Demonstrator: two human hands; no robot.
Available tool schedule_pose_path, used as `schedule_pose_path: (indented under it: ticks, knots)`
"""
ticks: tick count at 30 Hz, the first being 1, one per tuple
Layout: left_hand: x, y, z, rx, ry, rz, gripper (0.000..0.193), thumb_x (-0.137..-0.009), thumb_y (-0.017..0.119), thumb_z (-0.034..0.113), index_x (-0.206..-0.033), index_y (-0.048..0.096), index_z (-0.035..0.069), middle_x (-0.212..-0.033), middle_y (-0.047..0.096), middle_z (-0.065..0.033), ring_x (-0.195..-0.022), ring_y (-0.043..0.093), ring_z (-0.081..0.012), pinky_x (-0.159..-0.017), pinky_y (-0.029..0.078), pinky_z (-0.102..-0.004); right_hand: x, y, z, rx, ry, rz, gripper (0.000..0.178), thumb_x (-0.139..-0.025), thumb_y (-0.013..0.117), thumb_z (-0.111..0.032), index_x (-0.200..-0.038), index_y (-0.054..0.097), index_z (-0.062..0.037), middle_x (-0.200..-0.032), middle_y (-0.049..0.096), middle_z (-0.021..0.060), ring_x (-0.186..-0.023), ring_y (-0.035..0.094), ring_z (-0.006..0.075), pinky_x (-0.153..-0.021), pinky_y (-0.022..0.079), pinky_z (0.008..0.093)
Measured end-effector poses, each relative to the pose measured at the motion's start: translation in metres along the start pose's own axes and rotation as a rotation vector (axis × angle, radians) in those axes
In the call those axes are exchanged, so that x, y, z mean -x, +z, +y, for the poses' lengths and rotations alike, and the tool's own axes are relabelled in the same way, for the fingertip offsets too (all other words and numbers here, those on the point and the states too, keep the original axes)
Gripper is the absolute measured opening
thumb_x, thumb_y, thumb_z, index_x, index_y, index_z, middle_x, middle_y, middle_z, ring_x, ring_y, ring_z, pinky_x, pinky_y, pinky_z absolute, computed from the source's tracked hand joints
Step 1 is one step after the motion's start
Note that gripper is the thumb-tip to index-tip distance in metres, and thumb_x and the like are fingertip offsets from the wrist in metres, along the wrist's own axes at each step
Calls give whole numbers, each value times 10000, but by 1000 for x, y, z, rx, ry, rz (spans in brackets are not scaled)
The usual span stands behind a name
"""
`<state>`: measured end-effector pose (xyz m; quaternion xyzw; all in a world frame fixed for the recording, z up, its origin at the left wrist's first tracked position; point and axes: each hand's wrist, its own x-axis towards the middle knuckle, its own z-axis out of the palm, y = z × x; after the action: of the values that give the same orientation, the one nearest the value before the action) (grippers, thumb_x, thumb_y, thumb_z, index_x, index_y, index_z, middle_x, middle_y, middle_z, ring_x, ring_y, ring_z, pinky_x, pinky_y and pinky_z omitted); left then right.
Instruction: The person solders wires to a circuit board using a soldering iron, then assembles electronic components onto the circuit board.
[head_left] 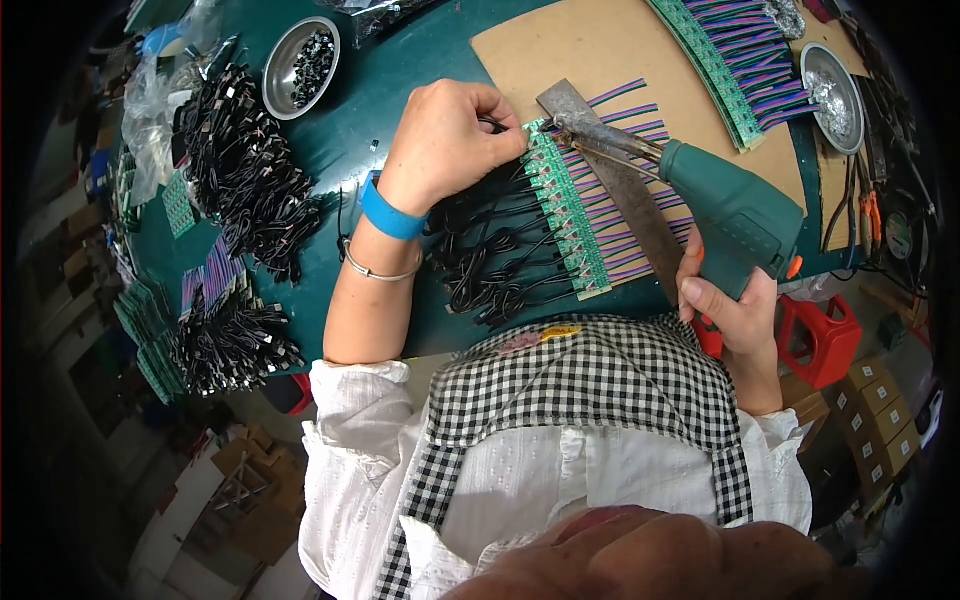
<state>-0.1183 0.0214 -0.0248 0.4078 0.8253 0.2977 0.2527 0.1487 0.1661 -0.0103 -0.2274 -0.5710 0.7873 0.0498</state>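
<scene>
My left hand [450, 140] is closed in a pinch at the far end of a green circuit board strip [566, 215]. A dark piece, apparently a black cable, shows between its thumb and fingers. In my right hand [735, 310] is a green soldering gun [745, 205], its tip reaching the same end of the strip. Black cables [490, 255] run off the strip's left side, and striped multicoloured wires [635, 260] leave its right side. A flat metal bar [630, 195] lies across those wires, partly hidden under the gun.
Brown board [560, 50] lies beneath the strip on the green table [355, 60]. A metal bowl of small parts [276, 70] and black cable bundles [250, 170] are at left. Far right are wired circuit boards [715, 80], another metal bowl [815, 70] and orange-handled pliers [873, 215].
</scene>
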Motion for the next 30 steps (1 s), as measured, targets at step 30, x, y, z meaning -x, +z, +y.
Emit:
schedule_pose_path:
  ticks: [30]
  knots:
    - [-4,-4,2,39,-82,-76,158,-629,682,161,-712,692,28,-636,656,-86,-576,624,-158,-591,501,-269,-2,-1,-3,20,-27,0,438,-783,625,36,-1184,454,72,-1001,580,140,-596,553,99,-494,470,208]
